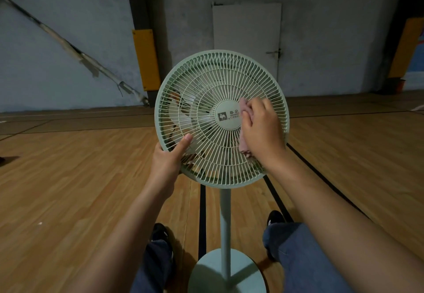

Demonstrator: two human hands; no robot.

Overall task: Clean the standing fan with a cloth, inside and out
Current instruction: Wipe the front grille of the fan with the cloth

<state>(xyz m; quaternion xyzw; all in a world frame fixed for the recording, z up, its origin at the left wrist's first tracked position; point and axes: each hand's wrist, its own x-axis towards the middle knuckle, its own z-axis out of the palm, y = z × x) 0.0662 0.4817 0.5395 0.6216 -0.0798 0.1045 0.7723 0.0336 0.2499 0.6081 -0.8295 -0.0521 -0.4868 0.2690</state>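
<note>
Fan (pixel 221 118) upright on wooden floor (pixel 68 178), pale green grille facing the camera, slim pole (pixel 225 223) dropping to a round base (pixel 227 272) at 6 o'clock between two shoes. Left hand (pixel 168 155) clamped on the grille rim at about 8 o'clock, thumb laid across the front wires, fingers hidden behind. Right hand (pixel 259 127) curled round a pink cloth (pixel 244 129), pressing it to the wires at 3 o'clock of the centre badge (pixel 229 115). Front guard on, blades behind it unreached. Probably light and top-heavy, so likely to tip or swivel under a wiping push; best steadied at the stiff outer rim, as now, or low on the pole. Thin plastic wires likely springy, maybe brittle, calling for gentle pressure. Soft cloth, easily folded between spokes.
</note>
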